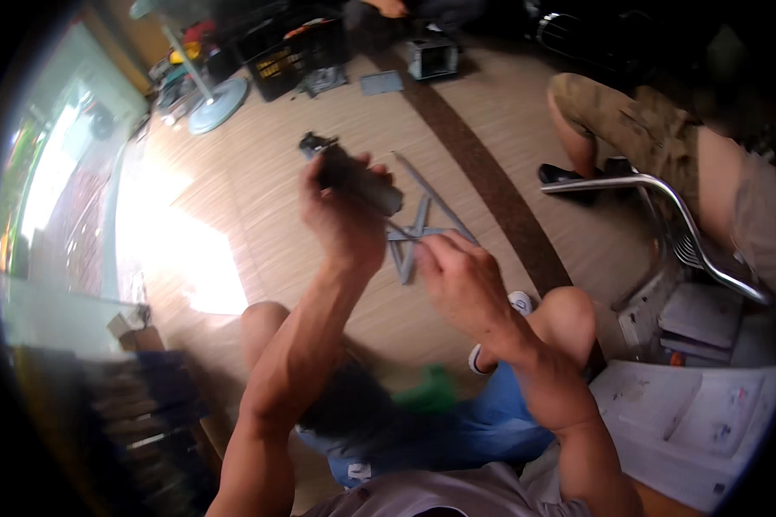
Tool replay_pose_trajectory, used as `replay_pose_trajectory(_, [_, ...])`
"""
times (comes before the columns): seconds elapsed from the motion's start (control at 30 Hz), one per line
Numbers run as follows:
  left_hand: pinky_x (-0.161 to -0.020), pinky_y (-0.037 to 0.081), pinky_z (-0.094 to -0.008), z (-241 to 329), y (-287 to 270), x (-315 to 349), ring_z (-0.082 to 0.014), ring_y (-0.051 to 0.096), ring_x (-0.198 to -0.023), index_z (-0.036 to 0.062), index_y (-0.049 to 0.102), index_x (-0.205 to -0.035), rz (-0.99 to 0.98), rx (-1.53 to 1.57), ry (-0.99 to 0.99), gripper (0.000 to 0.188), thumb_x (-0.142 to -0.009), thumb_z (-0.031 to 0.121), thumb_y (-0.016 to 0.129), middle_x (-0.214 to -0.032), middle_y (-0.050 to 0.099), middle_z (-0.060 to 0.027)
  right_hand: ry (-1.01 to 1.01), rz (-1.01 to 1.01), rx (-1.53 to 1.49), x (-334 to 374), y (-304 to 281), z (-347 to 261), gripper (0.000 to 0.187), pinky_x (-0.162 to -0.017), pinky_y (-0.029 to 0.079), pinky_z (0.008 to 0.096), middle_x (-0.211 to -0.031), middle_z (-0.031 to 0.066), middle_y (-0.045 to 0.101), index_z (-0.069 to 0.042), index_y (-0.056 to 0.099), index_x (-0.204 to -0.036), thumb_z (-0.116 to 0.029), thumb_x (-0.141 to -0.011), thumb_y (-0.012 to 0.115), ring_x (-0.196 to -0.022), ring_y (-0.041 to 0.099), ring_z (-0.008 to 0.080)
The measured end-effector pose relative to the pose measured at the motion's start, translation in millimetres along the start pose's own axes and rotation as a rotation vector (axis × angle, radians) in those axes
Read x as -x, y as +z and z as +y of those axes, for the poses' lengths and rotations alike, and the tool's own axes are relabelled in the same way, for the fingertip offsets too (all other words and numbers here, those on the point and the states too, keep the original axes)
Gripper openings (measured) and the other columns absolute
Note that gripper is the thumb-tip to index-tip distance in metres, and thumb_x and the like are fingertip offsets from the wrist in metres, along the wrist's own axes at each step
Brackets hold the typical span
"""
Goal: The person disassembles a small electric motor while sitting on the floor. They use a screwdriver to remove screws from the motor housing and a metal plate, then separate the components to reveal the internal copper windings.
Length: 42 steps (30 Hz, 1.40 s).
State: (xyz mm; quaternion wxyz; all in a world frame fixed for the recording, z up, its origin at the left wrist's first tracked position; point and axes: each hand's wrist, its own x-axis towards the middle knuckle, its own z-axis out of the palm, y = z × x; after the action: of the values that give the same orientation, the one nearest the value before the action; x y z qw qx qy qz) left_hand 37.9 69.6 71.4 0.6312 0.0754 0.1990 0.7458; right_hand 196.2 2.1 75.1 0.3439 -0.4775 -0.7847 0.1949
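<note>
My left hand (pixel 347 215) is raised over the floor, its fingers wrapped round a dark, roughly cylindrical motor-like part (pixel 353 178). A small black bracket-like piece (pixel 319 142) sticks out at its far end, and its near end looks greyer. Close beside it, my right hand (pixel 459 274) is closed in a pinch. Between those fingers and the part's near end runs a thin dark strand (pixel 400 229); blur hides whether it is a wire or a slim tool. Behind the hands, grey metal bars (pixel 435 198) lie crossed on the floor.
A fan stand (pixel 218 105), a black crate (pixel 276 73), a grey panel (pixel 381 83) and a metal box (pixel 432 59) stand farther off. To my right are a chrome-framed chair (pixel 681 202), another person's leg (pixel 629 121) and a white plastic tray (pixel 616 388).
</note>
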Motion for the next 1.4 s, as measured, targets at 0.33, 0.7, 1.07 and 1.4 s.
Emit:
replay_pose_trajectory(0.33, [-0.083,0.049,-0.0337,7,-28,1,-0.0203,0.06,-0.088,0.0096,0.058,-0.113,-0.055,-0.222,0.067,0.036,-0.095,0.04,0.063,-0.098,0.062,-0.0099,0.145,-0.095,-0.08,-4,25,6,0.018,-0.076,0.052,0.0477,-0.092,0.0184,0.065,0.0,0.063,-0.091,-0.016,-0.096,0.057,-0.089,0.065,0.0387])
replay_pose_trajectory(0.7, [-0.087,0.046,-0.0337,12,-24,2,-0.0194,0.057,-0.096,0.011,0.053,-0.122,-0.005,-0.266,0.161,0.044,-0.094,0.043,0.065,-0.106,0.056,-0.0097,0.144,0.071,-0.077,-7,30,0,0.014,-0.076,0.052,0.0476,-0.088,0.0169,0.067,0.0,0.064,-0.085,-0.013,-0.089,0.064,-0.088,0.066,0.0387])
replay_pose_trajectory(1.07, [-0.085,0.051,-0.0376,-7,-17,-8,-0.0237,0.061,-0.089,0.0107,0.05,-0.113,0.039,-0.11,0.147,0.042,-0.089,0.036,0.073,-0.096,0.061,-0.0099,0.068,0.058,-0.081,-15,12,-1,0.014,-0.067,0.049,0.0498,-0.084,0.0214,0.066,-0.001,0.065,-0.091,-0.015,-0.093,0.063,-0.079,0.064,0.044])
replay_pose_trajectory(1.4, [-0.087,0.048,-0.0414,-6,-19,8,-0.0251,0.057,-0.096,0.0177,0.043,-0.122,0.153,-0.13,0.001,0.054,-0.084,0.036,0.078,-0.107,0.052,-0.0093,0.078,0.069,0.048,-23,24,-2,0.013,-0.064,0.05,0.0472,-0.083,0.0157,0.067,-0.002,0.064,-0.089,-0.015,-0.091,0.067,-0.075,0.066,0.0387])
